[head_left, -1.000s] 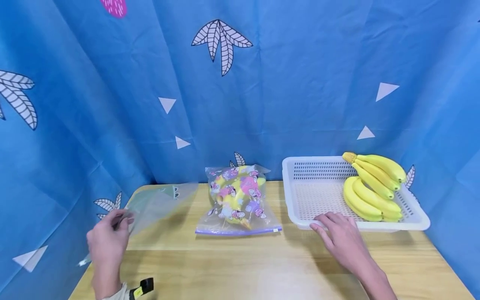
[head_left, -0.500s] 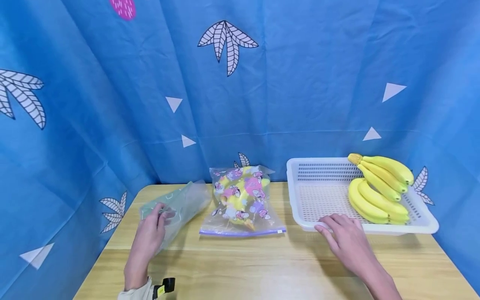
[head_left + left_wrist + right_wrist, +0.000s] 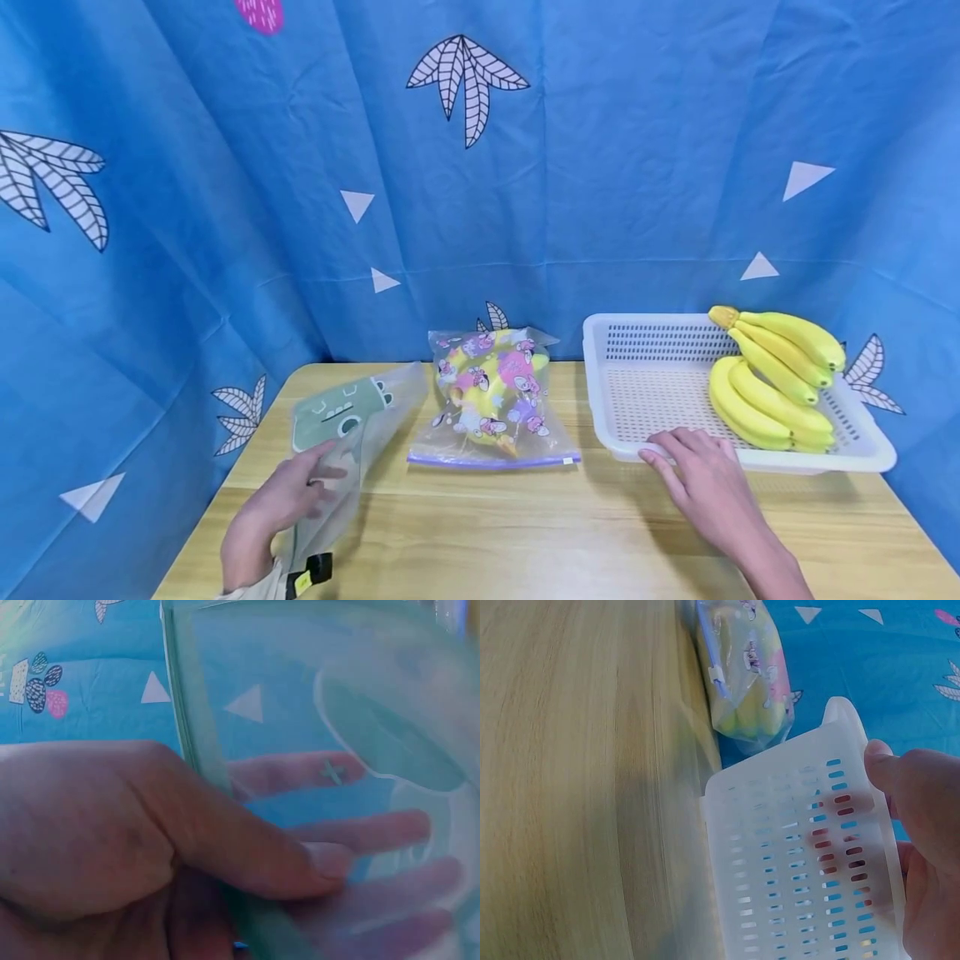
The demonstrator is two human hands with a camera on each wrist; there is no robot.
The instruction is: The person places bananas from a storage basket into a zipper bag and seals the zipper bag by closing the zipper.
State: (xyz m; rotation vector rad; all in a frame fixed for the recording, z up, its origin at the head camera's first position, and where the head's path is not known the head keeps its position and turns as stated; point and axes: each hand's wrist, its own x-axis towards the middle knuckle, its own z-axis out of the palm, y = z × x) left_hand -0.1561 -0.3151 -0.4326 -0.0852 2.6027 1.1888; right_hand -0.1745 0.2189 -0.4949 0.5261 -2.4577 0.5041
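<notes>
Left wrist view: my left hand (image 3: 184, 836) pinches the green cartoon bag (image 3: 330, 417), left of the white basket (image 3: 648, 400) my right hand (image 3: 705, 487) grips. Being floppy, it might slip; yanking the basket could topple the upper banana bunch (image 3: 780, 362).

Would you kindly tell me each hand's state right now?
Left hand: pinching the green bag.
Right hand: gripping the white basket by its rim.

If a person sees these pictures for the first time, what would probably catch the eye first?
Probably the bright yellow bananas on the right side of the white basket, with the blue curtain behind. Next, perhaps, the colourfully printed bag left of the basket, with something yellow inside. Further left, the left grip holds a green-printed bag.
</notes>
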